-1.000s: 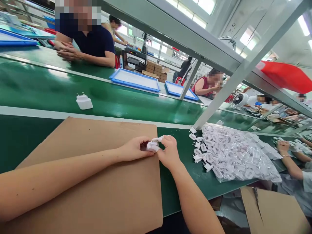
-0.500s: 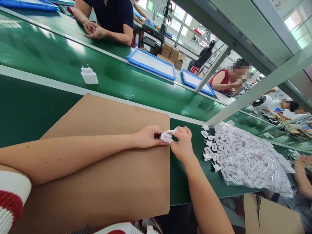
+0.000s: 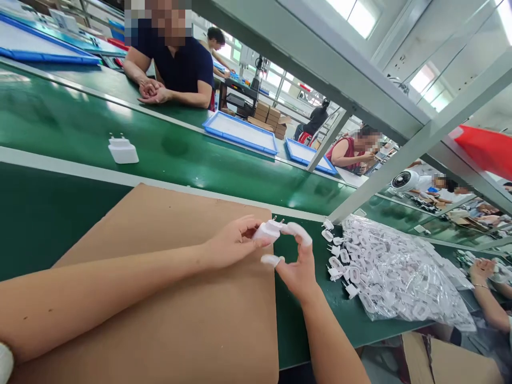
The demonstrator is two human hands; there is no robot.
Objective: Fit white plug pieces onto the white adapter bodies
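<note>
My left hand (image 3: 234,241) pinches a white two-pin charger plug (image 3: 268,231) over the right edge of a brown cardboard sheet (image 3: 180,309). The plug's metal pins point upward. White covers sit on the thumb and a finger of my right hand (image 3: 299,269), which are spread apart with a gap between them. That finger reaches close to the plug's right side; whether it touches I cannot tell. Right of this hand, loose white plug parts (image 3: 336,256) lie beside a clear plastic bag (image 3: 404,277) full of similar pieces.
A single white charger (image 3: 123,151) stands on the green belt (image 3: 172,154) beyond the cardboard. Blue-rimmed trays (image 3: 240,136) line the far side, where a person in a dark shirt (image 3: 180,74) sits. A slanting metal post (image 3: 384,165) rises behind the bag. Another person's hand (image 3: 482,269) is at far right.
My right thumb and finger have parted and moved off the white piece, which now shows as a plug with pins up in my left hand. The view has tilted upward.
</note>
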